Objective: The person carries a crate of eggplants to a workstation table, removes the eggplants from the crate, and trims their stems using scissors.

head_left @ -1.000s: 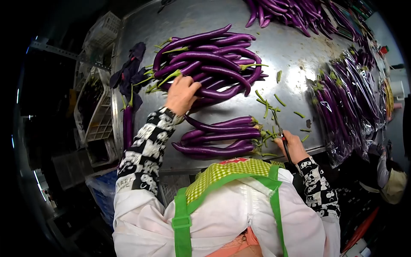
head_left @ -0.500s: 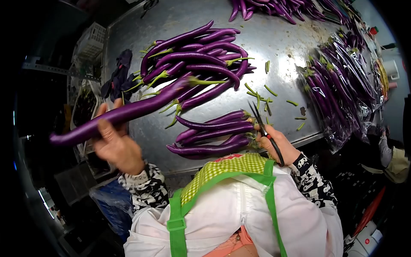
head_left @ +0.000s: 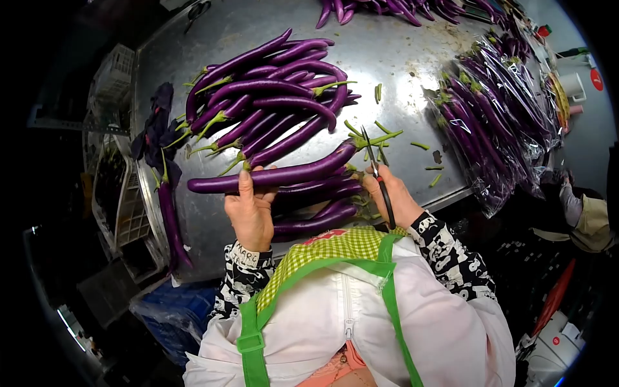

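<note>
My left hand holds a long purple eggplant near its blunt end, thumb on the near side. The eggplant lies level above a row of others at the table's near edge. In my right hand is a pair of pointed scissors with dark handles. Their blades are apart at the held eggplant's green stem; whether they touch it I cannot tell. Beyond my left hand is a heap of eggplants with long stems.
Cut stem pieces are scattered on the metal table. Bagged eggplants lie at the right, and more eggplants at the far edge. Dark gloves or cloth and a single eggplant are at the left edge.
My left hand has swung right with the eggplant, from beyond the table's left side to over the near row. The stem has come to the scissors, which have risen a little.
</note>
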Demonstrator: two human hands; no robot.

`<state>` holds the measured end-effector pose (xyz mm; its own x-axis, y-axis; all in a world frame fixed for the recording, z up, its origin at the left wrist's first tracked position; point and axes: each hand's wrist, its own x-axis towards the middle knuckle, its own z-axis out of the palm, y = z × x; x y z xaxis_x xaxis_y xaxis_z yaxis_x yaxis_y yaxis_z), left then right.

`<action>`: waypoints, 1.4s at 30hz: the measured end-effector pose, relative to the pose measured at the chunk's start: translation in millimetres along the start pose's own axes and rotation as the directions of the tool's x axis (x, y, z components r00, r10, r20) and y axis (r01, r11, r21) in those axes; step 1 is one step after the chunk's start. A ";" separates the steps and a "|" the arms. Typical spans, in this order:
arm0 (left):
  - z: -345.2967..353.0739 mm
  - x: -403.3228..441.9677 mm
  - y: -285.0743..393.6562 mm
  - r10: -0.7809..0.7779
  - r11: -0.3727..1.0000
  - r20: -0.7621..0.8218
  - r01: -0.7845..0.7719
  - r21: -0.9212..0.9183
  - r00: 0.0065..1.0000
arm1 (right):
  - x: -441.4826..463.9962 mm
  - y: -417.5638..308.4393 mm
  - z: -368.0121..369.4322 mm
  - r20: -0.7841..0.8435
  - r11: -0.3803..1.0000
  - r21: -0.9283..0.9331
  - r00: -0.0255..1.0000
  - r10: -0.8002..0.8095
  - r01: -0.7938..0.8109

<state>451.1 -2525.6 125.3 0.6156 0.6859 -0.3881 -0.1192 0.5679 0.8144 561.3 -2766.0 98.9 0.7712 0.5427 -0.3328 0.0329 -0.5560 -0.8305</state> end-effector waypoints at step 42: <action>54.7 53.1 26.4 0.114 -0.269 0.934 -0.895 0.356 0.338 | 9.4 -3.4 -17.6 -0.031 0.998 0.012 0.998 -0.063 0.064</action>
<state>523.2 -2499.1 149.7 0.9223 -0.1288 0.3643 -0.2410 -0.9288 0.2816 579.7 -2770.1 106.5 0.7869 0.5570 -0.2656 0.0741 -0.5126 -0.8554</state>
